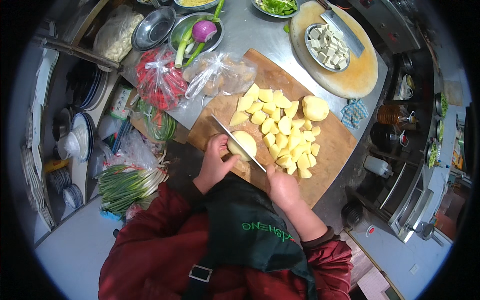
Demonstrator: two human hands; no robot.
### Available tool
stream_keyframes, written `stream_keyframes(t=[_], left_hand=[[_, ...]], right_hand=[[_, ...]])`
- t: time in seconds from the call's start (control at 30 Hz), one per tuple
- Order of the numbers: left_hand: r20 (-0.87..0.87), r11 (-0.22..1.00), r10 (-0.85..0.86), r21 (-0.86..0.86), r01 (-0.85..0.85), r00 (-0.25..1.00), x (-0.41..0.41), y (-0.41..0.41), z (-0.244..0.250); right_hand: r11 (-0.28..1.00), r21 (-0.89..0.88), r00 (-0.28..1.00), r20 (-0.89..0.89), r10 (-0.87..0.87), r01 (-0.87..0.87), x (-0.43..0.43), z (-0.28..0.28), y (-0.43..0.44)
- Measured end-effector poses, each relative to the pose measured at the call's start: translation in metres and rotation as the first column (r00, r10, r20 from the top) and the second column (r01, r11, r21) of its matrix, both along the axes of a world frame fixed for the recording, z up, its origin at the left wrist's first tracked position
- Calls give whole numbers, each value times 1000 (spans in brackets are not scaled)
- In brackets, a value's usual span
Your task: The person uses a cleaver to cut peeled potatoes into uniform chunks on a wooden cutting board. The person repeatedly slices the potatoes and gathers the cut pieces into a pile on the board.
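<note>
My left hand (216,161) steadies a peeled potato (247,144) near the front left edge of a wooden cutting board (330,161). My right hand (283,186) grips a knife (222,123), seen edge-on as a narrow strip, its handle hidden in the fist. The blade lies across the potato; how deep it sits I cannot tell. Many potato chunks (285,125) are heaped on the board to the right of the potato. Beyond them rests a whole peeled potato (315,108).
Behind the board are bagged red peppers (159,80), another tied plastic bag (225,73) and a bowl holding a purple onion (204,31). A round board (360,77) at back right carries a cleaver (347,33) and tofu cubes (329,47) in a bowl. A cloth (354,113) lies nearby.
</note>
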State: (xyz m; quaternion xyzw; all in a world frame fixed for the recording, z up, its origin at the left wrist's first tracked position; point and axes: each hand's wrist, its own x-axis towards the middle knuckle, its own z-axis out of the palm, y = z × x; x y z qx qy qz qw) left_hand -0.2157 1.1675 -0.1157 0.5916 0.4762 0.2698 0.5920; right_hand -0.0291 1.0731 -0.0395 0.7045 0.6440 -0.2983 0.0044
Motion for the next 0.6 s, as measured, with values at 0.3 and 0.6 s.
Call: stream_keyframes(t=[0.3, 0.6], left_hand=[[-267, 868, 62, 490, 80, 962, 1, 13, -6], [-147, 789, 258, 603, -121, 955, -4, 64, 1]], right_hand=[[982, 55, 979, -100, -177, 183, -2, 29, -18], [770, -251, 492, -645, -585, 587, 18, 29, -44]])
